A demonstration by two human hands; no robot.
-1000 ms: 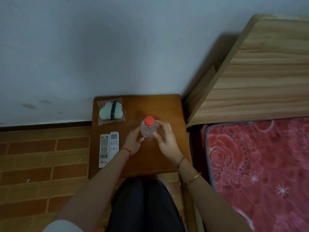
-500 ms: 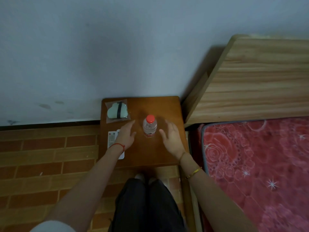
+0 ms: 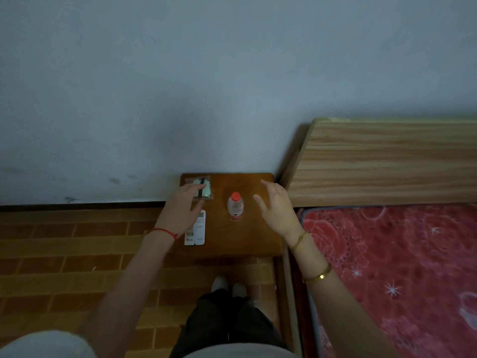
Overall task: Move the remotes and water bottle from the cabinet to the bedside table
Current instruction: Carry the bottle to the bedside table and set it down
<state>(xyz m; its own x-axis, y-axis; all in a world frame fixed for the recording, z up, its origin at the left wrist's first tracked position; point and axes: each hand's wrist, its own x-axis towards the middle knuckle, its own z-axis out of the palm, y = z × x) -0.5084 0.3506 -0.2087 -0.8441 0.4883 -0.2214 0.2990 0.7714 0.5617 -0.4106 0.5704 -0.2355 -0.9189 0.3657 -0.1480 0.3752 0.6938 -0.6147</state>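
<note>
Water bottle [image 3: 235, 205] is standing upright at centre of the bedside table [image 3: 247, 239], two remotes [image 3: 195, 229] lying side by side left of it. Left hand [image 3: 182, 211] and right hand [image 3: 277, 208] are hovering beside it, fingers spread, holding nothing. Risk: a careless knuckle brushing the tall, narrow bottle is likely tipping it.

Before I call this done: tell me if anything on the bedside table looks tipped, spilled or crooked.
Nothing stands out. The water bottle stands upright and capped, the two remotes lie flat side by side, and no spill shows on the bedside table.

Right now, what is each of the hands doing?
Left hand: open, holding nothing, above the remotes.
Right hand: open, empty, beside the water bottle.
</note>
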